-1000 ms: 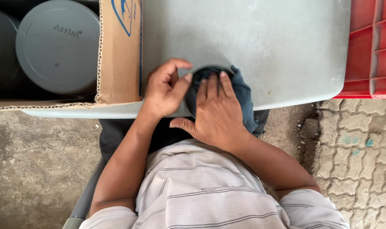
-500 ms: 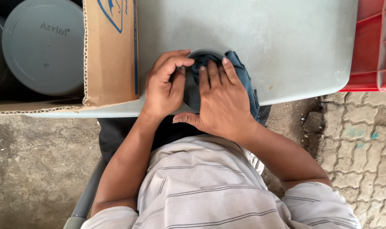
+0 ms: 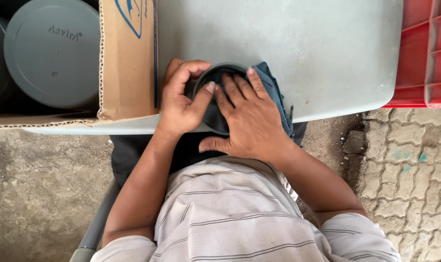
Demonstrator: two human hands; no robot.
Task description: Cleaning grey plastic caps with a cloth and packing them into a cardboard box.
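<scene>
At the far left of the frame I see 1 big grey round lid (image 3: pixel 50 51) lying inside an open cardboard box (image 3: pixel 128 58). The edge of another grey round thing peeks in at the upper left corner. The box sits on a pale grey table (image 3: pixel 303 43). The table fills the top middle of the frame. Its near edge runs across the middle and curves up at the right.

Below the table on the left is rough concrete ground (image 3: pixel 36 189). In the lower right the ground is made of paving blocks (image 3: pixel 409 170). A red plastic crate (image 3: pixel 426 53) sits at the upper right edge, touching the table side.

The table top is bare between my hands and the crate, so there is open room on the right. On the left the box wall stands just beside my left hand, so it is tight there.

My left hand (image 3: pixel 181 104) curls around the left rim of a dark grey round ring (image 3: pixel 215 73). My thumb is over the rim and my fingers wrap the outside. It is clamped on the ring.

The ring sits at the near edge of the table, in the middle of the frame. My right hand (image 3: pixel 249 121) lies flat on a blue cloth (image 3: pixel 273 87), fingers spread apart, pressing it into the ring. It grips nothing.
</scene>
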